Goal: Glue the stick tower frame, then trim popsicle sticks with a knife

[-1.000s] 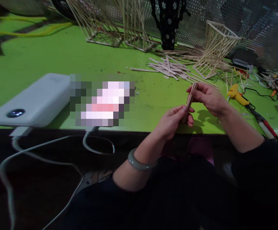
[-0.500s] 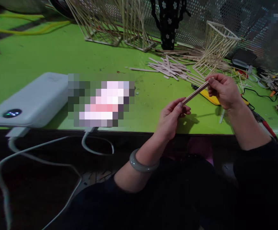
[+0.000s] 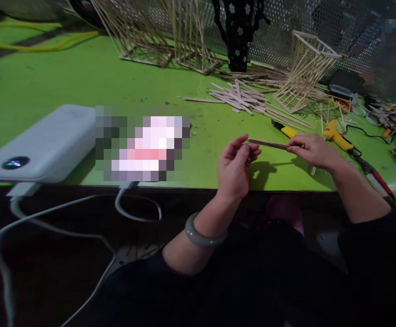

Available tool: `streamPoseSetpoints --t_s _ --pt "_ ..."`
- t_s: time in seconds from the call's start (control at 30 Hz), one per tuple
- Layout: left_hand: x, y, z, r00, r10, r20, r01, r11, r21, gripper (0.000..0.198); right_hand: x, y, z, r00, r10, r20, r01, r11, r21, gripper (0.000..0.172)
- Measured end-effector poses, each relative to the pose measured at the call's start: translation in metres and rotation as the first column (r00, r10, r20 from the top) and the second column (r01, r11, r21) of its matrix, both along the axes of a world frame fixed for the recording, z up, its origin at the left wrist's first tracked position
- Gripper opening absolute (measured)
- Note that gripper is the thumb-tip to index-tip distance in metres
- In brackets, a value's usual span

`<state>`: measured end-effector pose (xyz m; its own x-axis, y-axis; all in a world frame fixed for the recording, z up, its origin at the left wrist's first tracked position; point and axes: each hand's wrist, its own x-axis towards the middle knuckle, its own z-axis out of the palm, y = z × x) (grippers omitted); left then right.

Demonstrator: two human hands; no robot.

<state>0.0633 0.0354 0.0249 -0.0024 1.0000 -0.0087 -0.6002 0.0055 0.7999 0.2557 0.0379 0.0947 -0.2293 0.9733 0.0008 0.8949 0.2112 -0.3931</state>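
Thin wooden craft sticks, held together as a narrow stack, stretch nearly level between my hands above the green table. My right hand pinches their right end between thumb and fingers. At the left end, the curled fingers of my left hand close around the tip, thumb just below it. How many sticks are in the stack I cannot make out. Behind my right hand lie a yellow-handled cutter and a yellow glue gun. A loose pile of craft sticks lies farther back.
Stick-built frames stand at the back, and a twisted stick tower at the back right. A white power bank and a blurred-out lit phone lie left, cables hanging over the edge. Red-handled pliers lie right.
My right hand has come down and toward me, swinging the sticks from a steep slant to nearly level. My left fingers have shifted to the sticks' left tip. The glue gun shows more fully.
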Motion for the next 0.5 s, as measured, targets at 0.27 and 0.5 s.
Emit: streamPoseSetpoints --t_s 0.27,0.5 --pt "-0.002 -0.02 0.0 0.909 -0.166 -0.383 0.272 0.932 0.241 0.012 -0.029 0.024 -0.018 0.989 -0.075 0.13 0.083 0.995 -0.063 0.028" --pt "-0.003 -0.02 0.005 0.798 -0.207 -0.566 0.407 0.878 0.253 0.015 -0.045 0.028 -0.014 0.932 -0.053 0.36 0.092 0.992 -0.091 0.037"
